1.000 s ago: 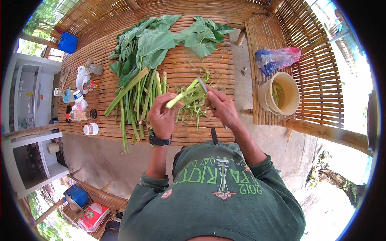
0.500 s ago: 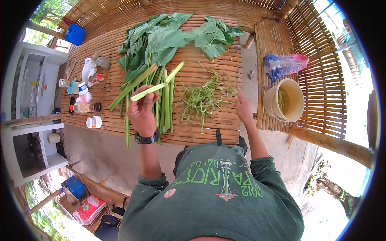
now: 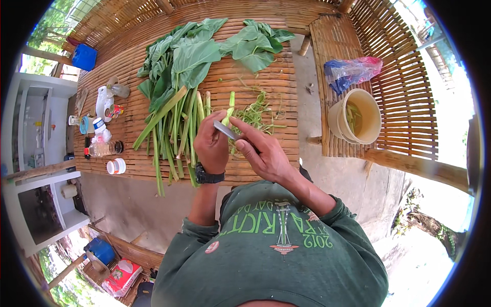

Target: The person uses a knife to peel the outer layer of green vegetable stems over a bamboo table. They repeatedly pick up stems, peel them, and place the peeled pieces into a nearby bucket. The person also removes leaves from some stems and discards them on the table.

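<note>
My left hand (image 3: 211,146) is closed around a pale green, partly peeled leaf stalk (image 3: 231,105), whose upper end points away from me. My right hand (image 3: 267,156) grips a knife (image 3: 226,130); its grey blade lies across the near part of the stalk, and the handle is hidden in my fingers. Both hands meet over the near part of the bamboo-slat table (image 3: 261,176). Left of them lies a bundle of long green stalks (image 3: 176,128), with large green leaves (image 3: 194,59) at its far end. Behind my right hand is a heap of stringy green peelings (image 3: 261,110).
More broad leaves (image 3: 254,46) lie at the far right of the table. Jars and bottles, among them a clear bottle (image 3: 105,149), stand along its left side. On the right-hand bench (image 3: 335,46) are a cream bucket (image 3: 369,110) with green pieces inside and a plastic bag (image 3: 350,72).
My right hand has come in from the table's right edge to my left hand, with the knife now against the stalk. My left hand has shifted right and turned the stalk away from me.
</note>
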A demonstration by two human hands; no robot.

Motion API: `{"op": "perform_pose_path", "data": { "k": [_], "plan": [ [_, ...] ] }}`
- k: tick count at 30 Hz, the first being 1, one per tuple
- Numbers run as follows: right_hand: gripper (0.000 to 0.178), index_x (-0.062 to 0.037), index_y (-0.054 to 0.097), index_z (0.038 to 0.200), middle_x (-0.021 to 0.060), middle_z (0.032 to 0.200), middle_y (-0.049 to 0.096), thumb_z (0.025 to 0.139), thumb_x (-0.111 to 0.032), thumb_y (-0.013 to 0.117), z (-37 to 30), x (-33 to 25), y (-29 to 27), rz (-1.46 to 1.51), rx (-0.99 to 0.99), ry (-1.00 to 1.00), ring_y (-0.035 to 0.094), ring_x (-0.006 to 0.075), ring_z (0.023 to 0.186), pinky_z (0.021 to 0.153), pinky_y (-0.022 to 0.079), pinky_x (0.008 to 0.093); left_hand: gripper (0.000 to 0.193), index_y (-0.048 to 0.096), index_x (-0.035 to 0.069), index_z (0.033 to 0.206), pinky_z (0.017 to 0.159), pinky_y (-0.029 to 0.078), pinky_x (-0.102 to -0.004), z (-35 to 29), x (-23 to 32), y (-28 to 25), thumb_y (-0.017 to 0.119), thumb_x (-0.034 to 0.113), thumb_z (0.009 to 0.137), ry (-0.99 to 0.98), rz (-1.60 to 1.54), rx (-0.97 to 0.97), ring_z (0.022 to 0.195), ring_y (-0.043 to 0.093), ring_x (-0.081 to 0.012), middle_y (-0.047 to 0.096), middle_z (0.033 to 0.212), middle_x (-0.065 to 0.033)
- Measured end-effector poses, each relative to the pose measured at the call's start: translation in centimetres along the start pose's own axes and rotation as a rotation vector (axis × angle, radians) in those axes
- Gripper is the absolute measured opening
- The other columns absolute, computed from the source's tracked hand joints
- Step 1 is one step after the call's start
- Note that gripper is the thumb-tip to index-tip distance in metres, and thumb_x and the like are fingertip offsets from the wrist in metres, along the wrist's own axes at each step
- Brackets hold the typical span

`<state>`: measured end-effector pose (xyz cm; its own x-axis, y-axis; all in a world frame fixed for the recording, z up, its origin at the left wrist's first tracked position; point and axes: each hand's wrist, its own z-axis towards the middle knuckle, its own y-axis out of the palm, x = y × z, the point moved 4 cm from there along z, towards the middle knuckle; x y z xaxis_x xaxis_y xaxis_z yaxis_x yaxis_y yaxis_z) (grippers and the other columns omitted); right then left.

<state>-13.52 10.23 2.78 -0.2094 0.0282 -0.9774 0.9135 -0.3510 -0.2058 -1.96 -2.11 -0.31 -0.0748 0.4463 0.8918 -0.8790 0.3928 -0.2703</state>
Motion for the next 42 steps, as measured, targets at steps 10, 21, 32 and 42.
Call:
{"op": "perform_pose_path", "data": {
  "k": [10,21,32,42],
  "plan": [
    [0.045,-0.0102,0.061,0.151,0.0002,0.087,0.065,0.111,-0.031,0.059,0.4,6.9,-0.2,0.367,0.099,0.307,0.053,0.0074,0.076,0.069,0.048,0.0264,0.023,0.073,-0.001,0.119,0.080,0.061,-0.0285,-1.2,-1.2,-0.2,0.072,-0.004,0.097,-0.120,-0.131,0.006,0.100,0.074,-0.0183,0.076,0.119,-0.0130],
    [0.047,-0.0097,0.065,0.144,0.0152,0.088,0.072,0.109,-0.040,0.053,-3.4,28.5,-8.5,-0.188,0.459,0.563,0.071,0.0282,0.082,0.079,0.055,0.0405,0.032,0.061,0.002,0.138,0.088,0.059,-0.0331,1.3,-0.8,-7.9,0.064,0.004,0.106,-0.323,-0.569,0.171,0.117,0.067,-0.0183,0.071,0.131,-0.0131],
    [0.038,-0.0015,0.066,0.117,0.0284,0.101,0.073,0.105,-0.037,0.063,-3.0,20.2,-6.0,-0.474,0.354,0.501,0.070,0.0491,0.096,0.082,0.054,0.0541,0.020,0.061,0.005,0.121,0.107,0.056,-0.0456,1.6,-1.5,-7.5,0.056,-0.003,0.104,-0.307,-0.733,0.127,0.117,0.067,-0.0251,0.068,0.125,-0.0158],
    [0.030,-0.0020,0.070,0.117,0.0126,0.092,0.069,0.097,-0.023,0.077,3.4,4.3,-0.6,-0.176,0.257,-0.135,0.064,0.0327,0.073,0.067,0.051,0.0424,0.016,0.061,0.002,0.119,0.101,0.056,-0.0355,0.7,0.3,-3.0,0.053,-0.002,0.106,-0.310,-0.563,-0.032,0.108,0.068,-0.0193,0.068,0.121,-0.0132]
  ]
}}
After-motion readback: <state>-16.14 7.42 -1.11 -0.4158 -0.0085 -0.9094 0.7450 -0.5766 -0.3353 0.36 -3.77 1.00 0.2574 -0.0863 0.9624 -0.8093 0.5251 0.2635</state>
